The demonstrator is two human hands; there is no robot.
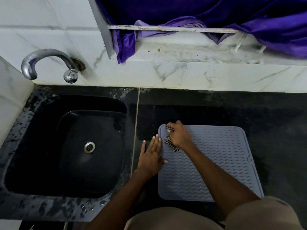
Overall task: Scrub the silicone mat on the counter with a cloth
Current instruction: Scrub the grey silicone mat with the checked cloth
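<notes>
— Black stone counter (274, 113) fills my view, with a dark sink (49, 163) sunk into its left half and pale marbled tiles (232, 75) along its back edge. What do you want to know first?

— Where is the mat?

— I see the grey silicone mat (216, 156) lying flat on the right half of the counter, close to the front edge, its left side just beside the seam in the stone. It has a wavy ribbed surface.

— And the hands?

— My left hand (151, 156) lies flat with straight fingers, pressing on the mat's left edge, palm partly on the counter. My right hand (178, 134) sits at the mat's back-left corner, fingers clenched around a checked cloth (171, 143), which is bunched under the fist and touches the mat.

— Anything else around?

— I can make out a curved metal tap (43, 62) on the wall above the sink, a steel drain (89, 147) in the basin, and purple fabric (216, 12) draped over the stained ledge (191, 52) behind the counter. Water beads show on the sink's front rim.
</notes>
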